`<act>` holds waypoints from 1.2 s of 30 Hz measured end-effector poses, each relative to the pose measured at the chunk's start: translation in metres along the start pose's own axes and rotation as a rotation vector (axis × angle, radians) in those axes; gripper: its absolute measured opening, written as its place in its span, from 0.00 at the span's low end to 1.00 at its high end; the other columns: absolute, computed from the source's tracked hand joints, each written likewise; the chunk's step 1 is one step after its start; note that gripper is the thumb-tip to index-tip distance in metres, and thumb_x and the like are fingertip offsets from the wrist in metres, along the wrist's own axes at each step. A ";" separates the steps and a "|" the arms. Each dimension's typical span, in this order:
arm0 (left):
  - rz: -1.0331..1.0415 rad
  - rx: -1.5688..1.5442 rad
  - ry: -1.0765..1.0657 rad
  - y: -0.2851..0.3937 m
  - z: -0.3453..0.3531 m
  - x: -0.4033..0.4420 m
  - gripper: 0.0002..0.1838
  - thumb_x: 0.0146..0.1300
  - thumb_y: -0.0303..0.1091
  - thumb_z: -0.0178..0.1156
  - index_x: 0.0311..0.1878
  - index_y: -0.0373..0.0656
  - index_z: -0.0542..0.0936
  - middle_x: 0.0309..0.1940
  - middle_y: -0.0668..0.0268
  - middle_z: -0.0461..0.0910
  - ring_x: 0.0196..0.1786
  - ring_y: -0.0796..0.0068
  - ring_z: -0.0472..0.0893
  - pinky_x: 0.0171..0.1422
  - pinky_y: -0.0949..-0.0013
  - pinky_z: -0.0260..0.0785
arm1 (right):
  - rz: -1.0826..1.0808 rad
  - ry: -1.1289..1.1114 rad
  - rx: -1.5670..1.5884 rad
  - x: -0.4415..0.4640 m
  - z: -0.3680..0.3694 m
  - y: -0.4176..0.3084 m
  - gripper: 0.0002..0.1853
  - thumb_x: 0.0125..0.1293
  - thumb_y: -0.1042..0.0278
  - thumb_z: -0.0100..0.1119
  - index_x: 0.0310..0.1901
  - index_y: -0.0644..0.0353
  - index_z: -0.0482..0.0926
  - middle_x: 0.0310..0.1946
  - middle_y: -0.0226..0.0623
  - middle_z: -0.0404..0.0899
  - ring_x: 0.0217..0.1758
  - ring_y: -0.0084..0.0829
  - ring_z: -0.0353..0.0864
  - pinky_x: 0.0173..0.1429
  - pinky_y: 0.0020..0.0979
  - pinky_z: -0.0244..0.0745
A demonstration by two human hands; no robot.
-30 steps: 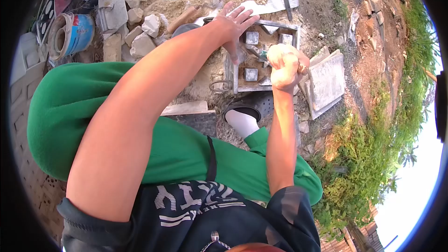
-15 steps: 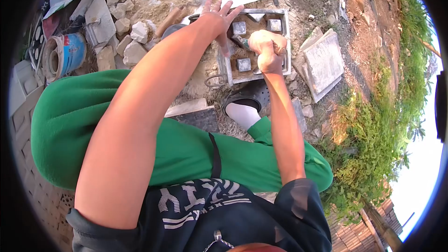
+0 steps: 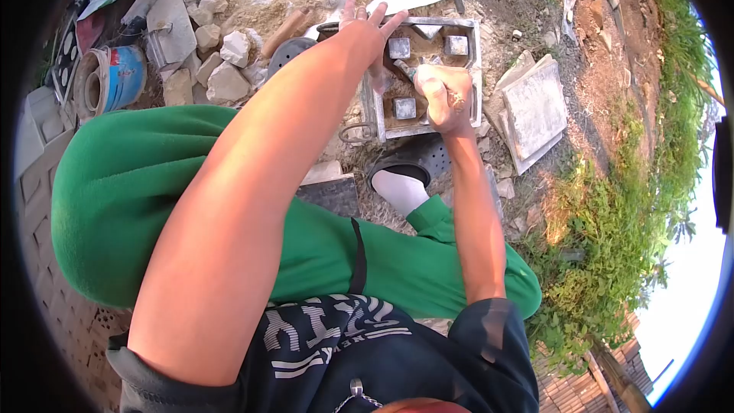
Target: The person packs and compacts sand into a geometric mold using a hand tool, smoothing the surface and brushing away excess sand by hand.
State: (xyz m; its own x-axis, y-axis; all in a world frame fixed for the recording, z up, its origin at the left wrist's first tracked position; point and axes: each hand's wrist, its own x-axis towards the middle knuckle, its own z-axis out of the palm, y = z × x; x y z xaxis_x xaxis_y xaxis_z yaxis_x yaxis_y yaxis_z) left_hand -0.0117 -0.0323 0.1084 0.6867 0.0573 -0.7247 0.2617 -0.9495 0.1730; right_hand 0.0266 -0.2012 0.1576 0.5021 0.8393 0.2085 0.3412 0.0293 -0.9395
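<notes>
A square metal mould (image 3: 477, 69) lies on the ground, with square blocks (image 3: 404, 108) standing inside it and grey-brown material between them. My left hand (image 3: 368, 34) rests on the mould's left side, its fingers spread toward the top left corner. Over the middle of the mould, my right hand (image 3: 445, 95) is wrapped round the handle of a small tool (image 3: 405, 70). The tool's metal end points up and left, near a block at the upper left. Most of the handle is hidden in my fist.
Flat slabs (image 3: 535, 111) lie right of the mould. My shoe (image 3: 428, 160) is just below it. Broken stones (image 3: 228, 82), a blue bucket (image 3: 126, 76) and a dark plate (image 3: 329, 195) are to the left. Green plants (image 3: 604, 237) grow at the right.
My right hand has moved from the mould's right side to its middle, carrying the tool. My left hand stays spread on the left side. The whole view has shifted slightly.
</notes>
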 end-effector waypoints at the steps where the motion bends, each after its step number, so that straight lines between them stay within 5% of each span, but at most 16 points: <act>1: 0.005 0.005 0.001 0.000 0.000 0.002 0.85 0.26 0.66 0.80 0.78 0.61 0.25 0.81 0.54 0.34 0.81 0.49 0.44 0.80 0.37 0.25 | 0.000 -0.032 0.006 0.004 -0.003 0.001 0.17 0.64 0.68 0.50 0.19 0.65 0.68 0.13 0.36 0.63 0.15 0.30 0.62 0.23 0.33 0.56; 17: 0.001 0.041 -0.101 -0.001 -0.004 0.012 0.85 0.30 0.71 0.77 0.76 0.61 0.19 0.80 0.51 0.32 0.78 0.52 0.56 0.80 0.40 0.31 | 0.167 0.118 0.119 0.001 -0.005 0.009 0.18 0.68 0.66 0.48 0.21 0.66 0.72 0.14 0.28 0.65 0.19 0.18 0.62 0.25 0.26 0.55; 21: -0.009 0.071 -0.080 0.001 -0.006 0.010 0.85 0.29 0.70 0.77 0.76 0.61 0.18 0.80 0.51 0.32 0.78 0.52 0.55 0.80 0.41 0.33 | 0.137 0.520 0.323 -0.011 0.016 -0.009 0.19 0.70 0.66 0.46 0.20 0.64 0.68 0.14 0.25 0.64 0.19 0.17 0.62 0.24 0.26 0.55; 23: -0.017 0.092 -0.109 0.004 -0.006 0.014 0.86 0.29 0.69 0.78 0.75 0.61 0.18 0.80 0.51 0.32 0.79 0.51 0.55 0.81 0.40 0.34 | 0.103 0.456 0.004 -0.018 0.020 0.010 0.17 0.68 0.69 0.45 0.20 0.65 0.67 0.14 0.25 0.63 0.18 0.17 0.62 0.24 0.27 0.55; 28: -0.027 0.074 -0.088 0.003 0.000 0.017 0.87 0.27 0.70 0.78 0.75 0.60 0.17 0.80 0.48 0.31 0.80 0.50 0.51 0.80 0.39 0.36 | 0.138 0.685 0.261 -0.014 0.017 -0.027 0.19 0.69 0.68 0.46 0.19 0.64 0.65 0.14 0.25 0.63 0.20 0.15 0.60 0.24 0.25 0.52; 36: -0.004 0.034 -0.046 0.001 0.001 0.012 0.86 0.27 0.71 0.77 0.76 0.60 0.20 0.80 0.47 0.33 0.79 0.45 0.52 0.80 0.39 0.36 | 0.260 0.808 0.117 -0.019 0.016 -0.017 0.21 0.71 0.65 0.48 0.19 0.65 0.63 0.12 0.27 0.60 0.18 0.17 0.58 0.24 0.30 0.53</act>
State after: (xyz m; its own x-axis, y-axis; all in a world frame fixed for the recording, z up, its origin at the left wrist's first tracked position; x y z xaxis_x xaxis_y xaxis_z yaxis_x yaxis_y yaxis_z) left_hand -0.0040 -0.0327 0.0987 0.6536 0.0479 -0.7553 0.2412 -0.9591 0.1479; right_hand -0.0016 -0.2086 0.1648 0.9804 0.1838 0.0706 0.0750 -0.0169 -0.9970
